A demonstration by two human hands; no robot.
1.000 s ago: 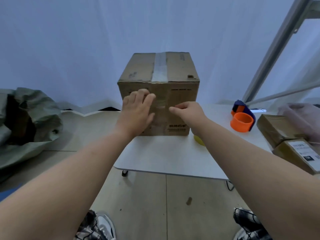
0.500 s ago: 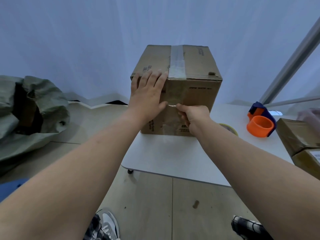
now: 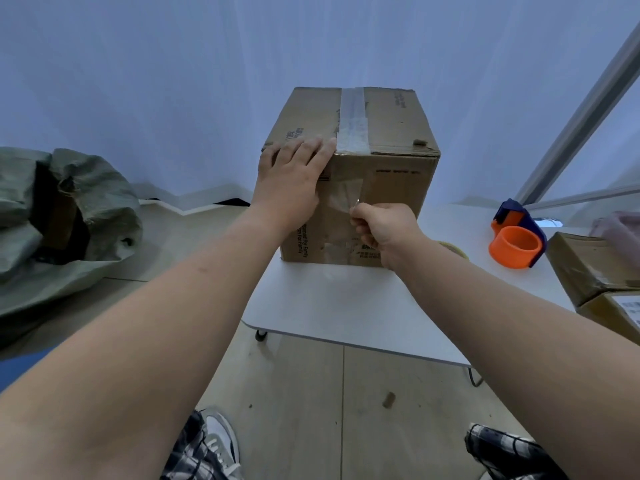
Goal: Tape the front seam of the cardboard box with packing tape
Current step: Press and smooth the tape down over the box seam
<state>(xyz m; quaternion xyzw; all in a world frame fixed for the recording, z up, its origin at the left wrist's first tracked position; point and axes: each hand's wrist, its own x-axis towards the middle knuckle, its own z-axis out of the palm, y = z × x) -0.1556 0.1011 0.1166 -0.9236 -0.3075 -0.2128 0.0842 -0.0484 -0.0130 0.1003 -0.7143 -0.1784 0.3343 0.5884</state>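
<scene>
A brown cardboard box (image 3: 398,188) stands on the white table (image 3: 332,306). A strip of clear packing tape (image 3: 352,123) runs along its top seam and down over the front edge. My left hand (image 3: 291,181) lies flat against the box's upper front left, fingers spread up to the top edge. My right hand (image 3: 381,230) is in front of the box's front face, thumb and fingers pinched on the loose lower end of the clear tape (image 3: 348,195). An orange and blue tape dispenser (image 3: 517,244) rests on the table to the right.
Two taped parcels (image 3: 595,271) lie at the table's right edge. A yellow tape roll (image 3: 453,247) peeks out behind my right wrist. A green sack (image 3: 59,216) sits on the floor at left. A metal frame pole (image 3: 581,109) slants at right. My shoes show below.
My left hand slid up the front face to the box's top edge. My right hand went from resting on the front to pinching the tape end. The camera moved closer.
</scene>
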